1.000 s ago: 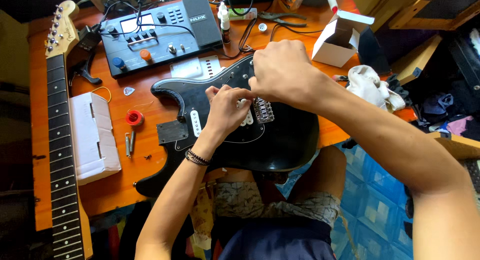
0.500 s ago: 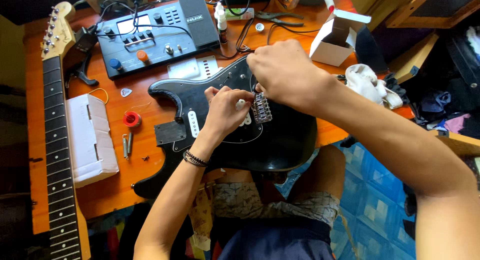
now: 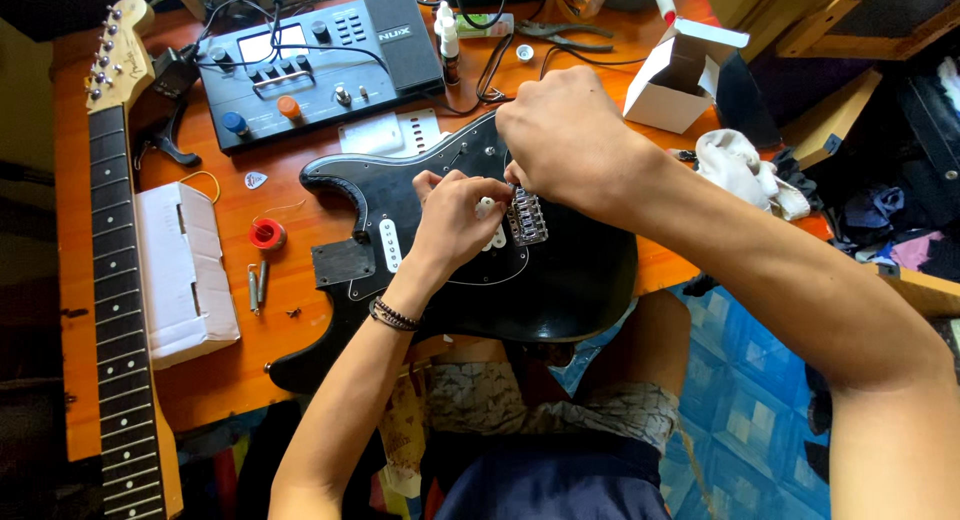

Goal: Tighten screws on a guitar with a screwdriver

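Left hand (image 3: 455, 215) and right hand (image 3: 565, 140), fingertips pinched at chrome metal bridge (image 3: 527, 218) on glossy black guitar body (image 3: 560, 280); slip risks scratching finish toward six o'clock.

Both arms are bare from the shoulder down, no sleeves in sight. The left hand (image 3: 455, 220) has no rings that can be seen; at its wrist sit 2 or 3 thin dark bracelets (image 3: 392, 314), beaded or braided, stacked close together. The right hand (image 3: 565, 140) and its wrist carry nothing, no watch and no band. Below the bracelets, the lap shows pale patterned shorts (image 3: 560, 405) with a small dark print, bare knees above them. Nearest the camera, under the shorts, is a dark navy garment (image 3: 550, 485), plain and unmarked.
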